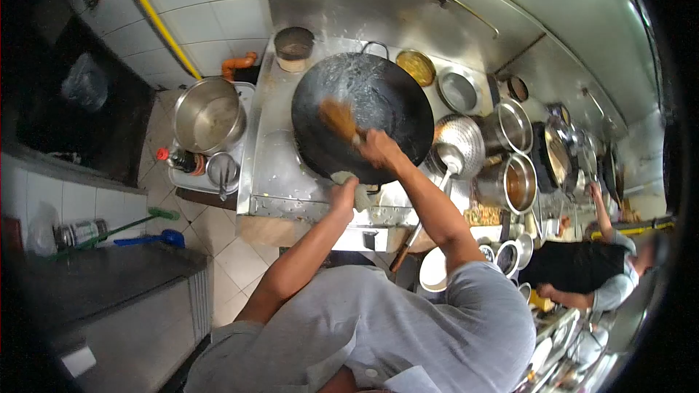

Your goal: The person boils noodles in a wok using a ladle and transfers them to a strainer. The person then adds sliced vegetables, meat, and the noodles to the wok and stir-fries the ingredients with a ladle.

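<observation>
A large black wok sits on the steel stove top, with water splashing at its far side. My right hand is closed around a wok brush, whose brown bristles are blurred and low inside the wok. At the near rim, my left hand grips a greyish cloth, pressed against the wok by its near handle. Right of the wok are a perforated strainer and a ladle lying over it.
Left of the stove stand a big steel pot and a red-capped bottle on a tray. Behind the wok are a small pot and a bowl of yellow liquid. Farther right, a co-worker stands beside several pots.
</observation>
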A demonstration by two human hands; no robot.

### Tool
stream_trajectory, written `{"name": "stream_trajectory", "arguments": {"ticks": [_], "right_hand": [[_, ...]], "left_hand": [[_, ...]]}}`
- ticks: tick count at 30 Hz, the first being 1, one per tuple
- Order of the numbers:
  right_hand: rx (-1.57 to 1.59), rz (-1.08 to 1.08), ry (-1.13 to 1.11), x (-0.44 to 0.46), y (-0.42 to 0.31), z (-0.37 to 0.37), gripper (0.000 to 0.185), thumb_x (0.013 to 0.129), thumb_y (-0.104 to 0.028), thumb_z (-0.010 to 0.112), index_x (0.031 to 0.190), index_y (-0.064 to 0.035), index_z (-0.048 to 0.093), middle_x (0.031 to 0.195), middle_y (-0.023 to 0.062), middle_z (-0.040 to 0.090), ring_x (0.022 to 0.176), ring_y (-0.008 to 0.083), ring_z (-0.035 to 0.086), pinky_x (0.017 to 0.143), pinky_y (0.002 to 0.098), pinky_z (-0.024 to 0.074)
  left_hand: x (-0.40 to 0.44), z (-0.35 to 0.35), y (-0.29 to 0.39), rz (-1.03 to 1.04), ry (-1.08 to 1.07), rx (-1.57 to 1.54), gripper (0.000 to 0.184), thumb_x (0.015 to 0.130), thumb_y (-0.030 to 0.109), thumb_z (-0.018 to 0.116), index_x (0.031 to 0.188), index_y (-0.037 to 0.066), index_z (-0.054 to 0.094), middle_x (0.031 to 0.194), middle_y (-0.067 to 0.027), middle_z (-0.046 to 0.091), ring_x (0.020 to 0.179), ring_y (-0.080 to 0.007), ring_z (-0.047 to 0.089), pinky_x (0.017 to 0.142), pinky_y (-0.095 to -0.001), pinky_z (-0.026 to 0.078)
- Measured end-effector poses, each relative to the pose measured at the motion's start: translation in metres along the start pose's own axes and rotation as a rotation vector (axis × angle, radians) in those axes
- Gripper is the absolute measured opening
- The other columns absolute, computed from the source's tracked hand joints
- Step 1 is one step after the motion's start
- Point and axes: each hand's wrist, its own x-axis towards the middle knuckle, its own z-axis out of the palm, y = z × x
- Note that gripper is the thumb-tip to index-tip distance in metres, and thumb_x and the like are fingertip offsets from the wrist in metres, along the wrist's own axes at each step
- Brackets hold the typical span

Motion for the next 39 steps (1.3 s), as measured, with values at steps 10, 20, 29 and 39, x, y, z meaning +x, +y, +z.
{"name": "stream_trajectory", "arguments": {"ticks": [10,20,29,39], "right_hand": [[-0.407,0.210,-0.039,0.015,0.043,-0.141,0.052,0.084,-0.047,0.067,0.110,-0.0021,0.068,0.098,0.0218,0.072,0.084,0.0347,0.072,0.066,0.0456,0.0579],[-0.462,0.075,-0.183,-0.086,0.023,-0.074,0.056,0.087,-0.045,0.061,0.119,0.0014,0.063,0.109,0.0277,0.068,0.107,0.0329,0.067,0.098,0.0472,0.0491],[0.234,0.149,-0.080,0.038,0.011,-0.053,0.046,0.089,-0.033,0.063,0.126,-0.0068,0.061,0.083,0.0174,0.071,0.058,0.0292,0.070,0.045,0.0365,0.0549],[0.903,0.339,0.377,-0.265,0.026,0.012,0.062,0.092,-0.034,0.064,0.144,-0.0054,0.047,0.112,0.0152,0.067,0.089,0.0162,0.065,0.056,0.0309,0.0531]], "left_hand": [[0.020,0.000,-0.026,-0.021,-0.071,0.110,0.057,0.076,0.022,0.069,0.121,-0.007,0.049,0.114,-0.0185,0.059,0.103,-0.0282,0.060,0.088,-0.0390,0.049],[-0.002,0.009,-0.009,0.198,-0.021,0.151,0.050,0.078,0.017,0.068,0.121,-0.007,0.053,0.117,-0.0187,0.059,0.107,-0.0286,0.058,0.093,-0.0406,0.045],[0.033,-0.021,-0.010,0.247,-0.018,0.244,0.035,0.081,0.015,0.066,0.111,-0.002,0.058,0.103,-0.0132,0.061,0.089,-0.0250,0.061,0.076,-0.0396,0.050],[-0.089,-0.074,0.139,0.350,-0.166,0.418,0.043,0.081,0.012,0.064,0.119,-0.006,0.055,0.105,-0.0138,0.063,0.088,-0.0236,0.064,0.078,-0.0361,0.052]]}}
